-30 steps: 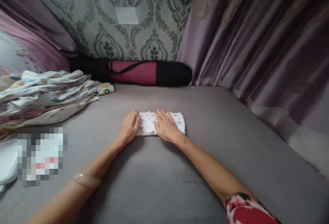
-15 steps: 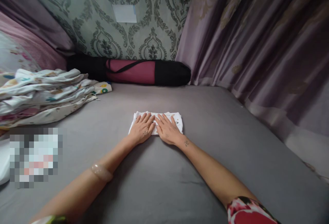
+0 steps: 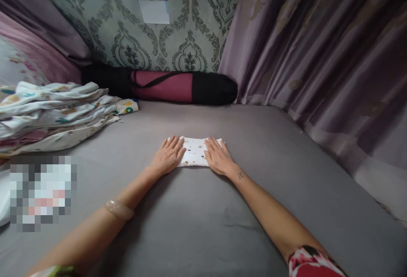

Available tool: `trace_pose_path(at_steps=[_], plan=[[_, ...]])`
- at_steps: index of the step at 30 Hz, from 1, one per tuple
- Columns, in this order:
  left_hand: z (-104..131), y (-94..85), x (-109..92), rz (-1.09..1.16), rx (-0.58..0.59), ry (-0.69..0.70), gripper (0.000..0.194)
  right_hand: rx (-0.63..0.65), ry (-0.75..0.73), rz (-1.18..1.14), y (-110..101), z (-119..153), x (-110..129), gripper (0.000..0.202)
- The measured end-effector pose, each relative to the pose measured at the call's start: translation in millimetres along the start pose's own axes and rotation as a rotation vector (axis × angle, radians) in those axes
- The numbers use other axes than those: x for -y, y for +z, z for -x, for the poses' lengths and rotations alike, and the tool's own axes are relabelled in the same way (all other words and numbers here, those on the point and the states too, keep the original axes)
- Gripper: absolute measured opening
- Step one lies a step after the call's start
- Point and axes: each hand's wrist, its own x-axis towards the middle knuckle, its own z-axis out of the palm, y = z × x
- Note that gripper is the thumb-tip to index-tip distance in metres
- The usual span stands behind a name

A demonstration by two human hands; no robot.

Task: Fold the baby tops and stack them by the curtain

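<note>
A small folded white cloth with a sparse print of little dark and tan figures lies flat on the grey sheet. My left hand rests palm down over its left end, fingers stretched out. Over the right end lies my right hand, also flat with its fingers extended. Between the two hands the middle of the cloth shows; both side edges are mostly covered. I cannot make out what kind of garment or cloth it is.
Folded printed fabrics are piled at the left. A long black and maroon bag lies along the patterned wall. Purple curtains hang at the right. A pixelated patch hides something at the lower left.
My hands have slid apart, from side by side at the middle of the cloth out to its two ends. More of the printed middle is now exposed.
</note>
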Motion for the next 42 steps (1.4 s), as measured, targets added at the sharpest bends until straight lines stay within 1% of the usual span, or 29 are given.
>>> trace_pose_path(at_steps=[2,5,8,10,14,19,22,25,27,30,32,34,37,39,42], plan=[[-1,-1.5,-2,0.001,0.011,-0.004,0.059,0.009,0.001,-0.004,-1,-1,0,0.060],[-2,-5.4,-1,0.011,0.026,-0.008,0.059,0.052,-0.007,-0.029,-7,0,-2,0.062],[-2,-7.3,7,0.008,-0.048,-0.012,0.059,0.026,0.034,-0.020,-13,3,-8,0.063],[-2,-6.5,15,0.014,-0.060,-0.041,0.059,0.004,0.086,0.003,-14,6,-14,0.063],[0,-5.0,24,0.042,0.071,-0.096,0.060,0.045,0.123,0.010,-8,9,-21,0.064],[0,-13.2,19,-0.025,0.177,-0.122,0.060,0.068,0.120,0.007,-6,7,-22,0.064],[-6,-20.2,22,-0.048,0.176,-0.085,0.056,0.024,0.100,0.014,-11,3,-25,0.058],[-22,-28.3,32,-0.021,0.178,-0.068,0.052,-0.007,0.085,-0.004,-20,-7,-34,0.045],[-36,-35.1,41,0.047,0.246,-0.095,0.053,0.024,0.089,-0.026,-27,-17,-41,0.039],[-57,-45.1,53,0.224,0.384,-0.125,0.056,0.096,0.095,-0.045,-36,-35,-51,0.031],[-68,-49.7,58,0.321,0.453,-0.154,0.060,0.176,0.117,-0.083,-42,-47,-56,0.029],[-75,-52.5,61,0.372,0.506,-0.175,0.061,0.267,0.139,-0.138,-46,-57,-60,0.032],[-79,-55.6,60,0.447,0.589,-0.176,0.050,0.357,0.149,-0.189,-53,-66,-65,0.032],[-78,-58.5,57,0.532,0.603,-0.174,0.042,0.401,0.166,-0.208,-57,-68,-67,0.030],[-70,-65.5,53,0.693,0.532,-0.188,0.042,0.429,0.195,-0.273,-62,-65,-68,0.026]])
